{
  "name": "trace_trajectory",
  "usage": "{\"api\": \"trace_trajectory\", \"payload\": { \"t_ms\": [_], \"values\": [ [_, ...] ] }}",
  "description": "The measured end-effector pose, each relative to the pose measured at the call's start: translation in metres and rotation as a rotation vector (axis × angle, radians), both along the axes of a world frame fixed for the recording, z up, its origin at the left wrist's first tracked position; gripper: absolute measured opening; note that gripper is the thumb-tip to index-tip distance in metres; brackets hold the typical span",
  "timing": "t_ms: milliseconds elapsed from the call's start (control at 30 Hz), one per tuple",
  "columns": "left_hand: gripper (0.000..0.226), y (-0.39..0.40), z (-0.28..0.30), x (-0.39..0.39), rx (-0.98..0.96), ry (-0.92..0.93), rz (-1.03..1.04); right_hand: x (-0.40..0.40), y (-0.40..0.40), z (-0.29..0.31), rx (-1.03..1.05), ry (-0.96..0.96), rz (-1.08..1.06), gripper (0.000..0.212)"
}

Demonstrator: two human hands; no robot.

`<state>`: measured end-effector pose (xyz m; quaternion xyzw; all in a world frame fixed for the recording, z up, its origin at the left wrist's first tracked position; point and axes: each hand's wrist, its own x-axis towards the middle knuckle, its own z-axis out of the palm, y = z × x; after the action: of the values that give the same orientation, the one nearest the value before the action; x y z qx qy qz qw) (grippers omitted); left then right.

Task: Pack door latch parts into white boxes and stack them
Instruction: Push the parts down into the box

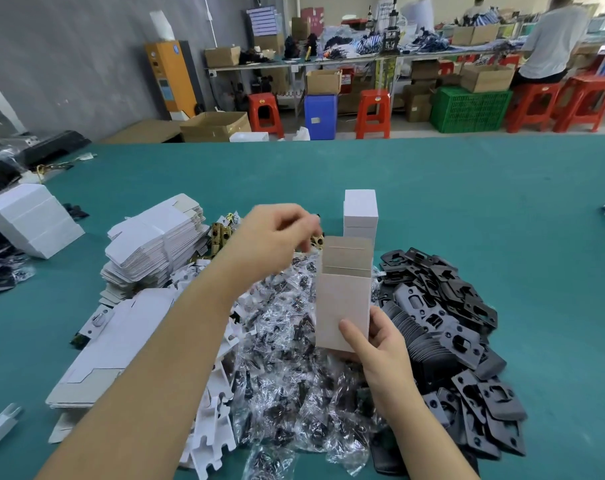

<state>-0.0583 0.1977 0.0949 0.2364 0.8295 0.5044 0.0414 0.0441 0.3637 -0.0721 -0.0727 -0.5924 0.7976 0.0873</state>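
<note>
The right hand (377,344) grips a white box (342,306) upright by its lower end, top flap open, above a heap of crinkly clear screw bags (294,358). The left hand (276,233), fingers curled, seems to pinch a brass latch piece (317,241) beside the opening, though blur hides the hold. Filling looks under way; next the piece must drop inside. Matte black plates (460,327) lie right; finished boxes (360,213) stand stacked behind.

Two bare forearms, left hand (276,233) and right hand (380,348), no sleeves, rings or watch.
</note>
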Motion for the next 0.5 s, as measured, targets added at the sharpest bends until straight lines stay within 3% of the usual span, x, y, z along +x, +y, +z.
{"api": "trace_trajectory", "payload": {
  "t_ms": [67,100,200,267,500],
  "values": [
    [0.034,-0.012,-0.011,-0.004,0.077,-0.081,0.105,0.000,0.002,0.000,-0.025,0.012,-0.040,0.043],
    [0.033,-0.018,-0.020,-0.005,0.013,-0.098,0.136,-0.001,0.002,0.000,-0.025,0.014,-0.062,0.042],
    [0.016,-0.031,-0.053,-0.008,-0.429,-0.055,0.108,-0.002,0.003,-0.001,-0.016,0.020,-0.112,0.038],
    [0.018,-0.035,-0.071,-0.006,-0.609,-0.027,0.055,-0.002,0.002,-0.001,-0.006,0.022,-0.124,0.040],
    [0.039,-0.017,-0.095,0.009,-0.626,0.062,-0.111,-0.002,0.001,-0.001,-0.006,0.037,-0.128,0.039]
  ]
}}
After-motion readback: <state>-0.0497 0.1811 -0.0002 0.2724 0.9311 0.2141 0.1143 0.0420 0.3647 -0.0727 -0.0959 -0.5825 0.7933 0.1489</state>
